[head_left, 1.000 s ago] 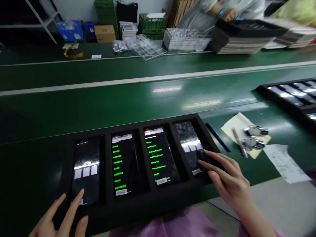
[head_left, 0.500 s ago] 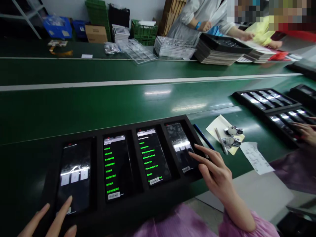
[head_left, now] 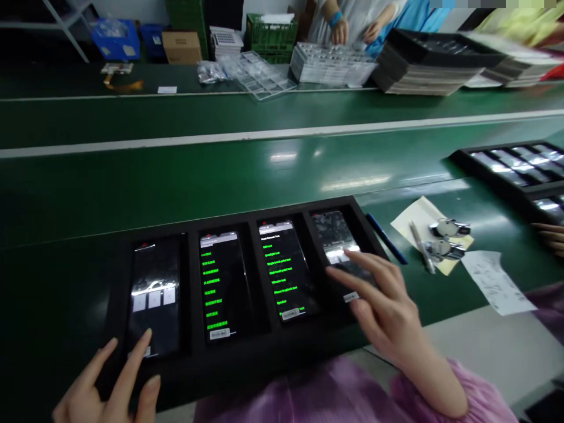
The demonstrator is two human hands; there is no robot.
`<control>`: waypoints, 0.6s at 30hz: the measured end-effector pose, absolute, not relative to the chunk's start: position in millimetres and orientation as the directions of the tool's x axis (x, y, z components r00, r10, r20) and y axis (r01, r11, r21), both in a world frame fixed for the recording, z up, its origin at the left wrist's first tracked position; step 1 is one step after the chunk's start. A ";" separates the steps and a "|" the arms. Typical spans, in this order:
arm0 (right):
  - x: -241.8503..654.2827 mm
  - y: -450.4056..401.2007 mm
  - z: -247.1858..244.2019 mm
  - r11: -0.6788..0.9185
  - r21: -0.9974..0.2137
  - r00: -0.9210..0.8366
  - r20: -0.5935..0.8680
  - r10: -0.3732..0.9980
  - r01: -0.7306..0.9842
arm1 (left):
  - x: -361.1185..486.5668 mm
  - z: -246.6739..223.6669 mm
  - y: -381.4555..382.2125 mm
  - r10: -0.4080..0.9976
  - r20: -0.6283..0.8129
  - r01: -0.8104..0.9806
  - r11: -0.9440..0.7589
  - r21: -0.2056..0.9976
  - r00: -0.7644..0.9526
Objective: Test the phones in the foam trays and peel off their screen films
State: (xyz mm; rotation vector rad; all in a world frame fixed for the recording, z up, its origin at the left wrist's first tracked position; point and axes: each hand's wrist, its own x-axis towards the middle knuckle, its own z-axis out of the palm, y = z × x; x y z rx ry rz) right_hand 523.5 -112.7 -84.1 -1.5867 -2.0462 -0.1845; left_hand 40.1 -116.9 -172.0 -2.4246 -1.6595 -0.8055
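Note:
A black tray (head_left: 282,343) lies in front of me with a smartphone in each compartment. My left hand (head_left: 110,388) has its fingers spread over the lower end of the leftmost smartphone (head_left: 155,326); one fingertip is at the screen, but I cannot tell if it presses. My right hand (head_left: 388,294), fingers apart, hovers over or touches the rightmost smartphone (head_left: 332,229) and covers part of it. Between them, a smartphone with green Chinese text (head_left: 229,294) and a smartphone with a green English test list (head_left: 291,276) stand lit. Both hands are open and hold nothing.
Right of the tray lie a blue pen (head_left: 388,239), a silver pen (head_left: 422,247), two wristwatch-like metal pieces (head_left: 449,228) and a written paper slip (head_left: 497,282). Another phone tray (head_left: 515,170) sits farther right, near a co-worker's hand (head_left: 550,235). Across the bench, a person handles clear trays (head_left: 332,64).
The view has shifted, so the tray and bench items appear farther right. My right hand's fingers now reach further over the rightmost smartphone. My left hand stays at the leftmost one.

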 end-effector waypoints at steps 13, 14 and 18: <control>495.7 -100.4 -103.6 0.462 -0.274 -0.289 0.494 0.820 0.843 | 93.6 -104.6 -78.8 0.909 0.392 0.963 -0.221 0.155 0.145; 497.8 -103.4 -105.9 0.468 -0.288 -0.288 0.495 0.820 0.835 | 94.4 -102.7 -75.3 0.920 0.371 0.973 -0.185 0.135 0.124; 503.1 -113.0 -121.2 0.424 -0.321 -0.257 0.452 0.854 0.847 | 98.4 -97.3 -78.7 0.907 0.419 0.974 -0.122 0.189 0.032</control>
